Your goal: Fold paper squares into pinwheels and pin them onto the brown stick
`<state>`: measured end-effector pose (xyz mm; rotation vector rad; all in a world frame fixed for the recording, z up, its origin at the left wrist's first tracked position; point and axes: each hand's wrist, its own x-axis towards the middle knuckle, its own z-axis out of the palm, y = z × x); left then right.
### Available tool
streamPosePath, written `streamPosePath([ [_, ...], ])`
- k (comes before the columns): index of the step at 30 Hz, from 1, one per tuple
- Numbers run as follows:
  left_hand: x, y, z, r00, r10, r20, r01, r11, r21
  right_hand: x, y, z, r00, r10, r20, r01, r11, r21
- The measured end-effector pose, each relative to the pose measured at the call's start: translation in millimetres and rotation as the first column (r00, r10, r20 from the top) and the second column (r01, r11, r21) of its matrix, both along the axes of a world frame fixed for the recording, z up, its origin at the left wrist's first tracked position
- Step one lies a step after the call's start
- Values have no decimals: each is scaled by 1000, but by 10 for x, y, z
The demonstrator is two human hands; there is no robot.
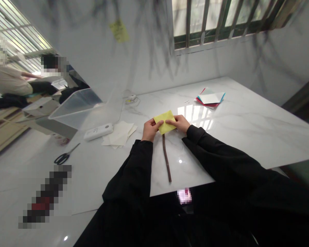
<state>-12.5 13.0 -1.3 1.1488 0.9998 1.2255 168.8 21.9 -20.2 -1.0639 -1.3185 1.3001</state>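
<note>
A yellow sheet of paper (165, 122) lies folded on the white marble table (247, 127), held between both hands. My left hand (149, 129) pinches its left edge with fingers closed on it. My right hand (180, 123) grips the right edge, thumb on top. Both arms wear black sleeves. A thin dark brown stick (166, 158) lies on the table just below the paper, running toward me.
A stack of coloured paper sheets (210, 98) lies far right. White paper sheets (119, 134), a white device (98, 131), a clear plastic bin (78, 107) and scissors (65, 156) are at the left. Other people sit at the far left.
</note>
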Motion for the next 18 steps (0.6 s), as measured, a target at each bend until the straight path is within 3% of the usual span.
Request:
streamPosePath([
  [18,30,31,-58,999,8,-50,-7,1000,26,-22,13,-43,1000,-9,3,9,1000,15],
])
